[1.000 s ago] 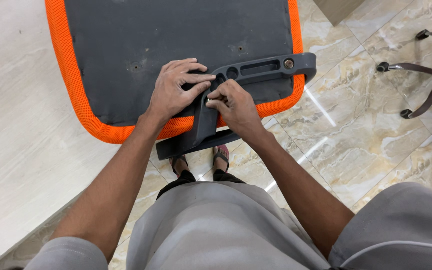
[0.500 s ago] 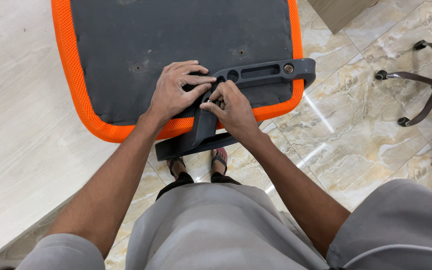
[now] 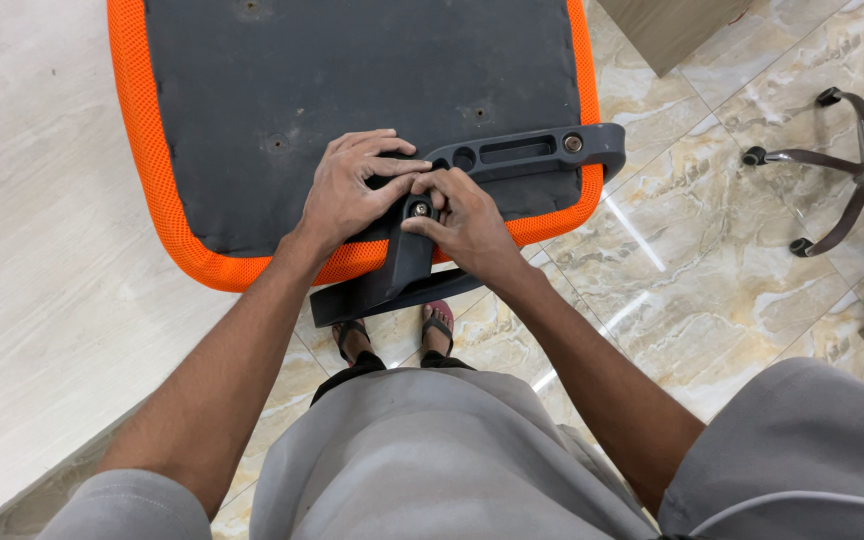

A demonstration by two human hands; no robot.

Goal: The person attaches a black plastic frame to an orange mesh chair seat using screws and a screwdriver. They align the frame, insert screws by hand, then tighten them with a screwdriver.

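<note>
Both hands have shifted only slightly over the last second, so the bolt fitting goes on at the same spot. Left hand (image 3: 352,190) lies flat, fingers spread, pressing the black armrest bracket (image 3: 512,155) onto the upturned orange-edged seat (image 3: 252,100). Right hand (image 3: 467,215), just beside it, pinches a small bolt (image 3: 420,209) between curled fingertips.

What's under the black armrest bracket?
The black armrest bracket lies on the dark underside of the orange-edged seat. Left hand and right hand cover its bend; the contact below is hidden.
</note>
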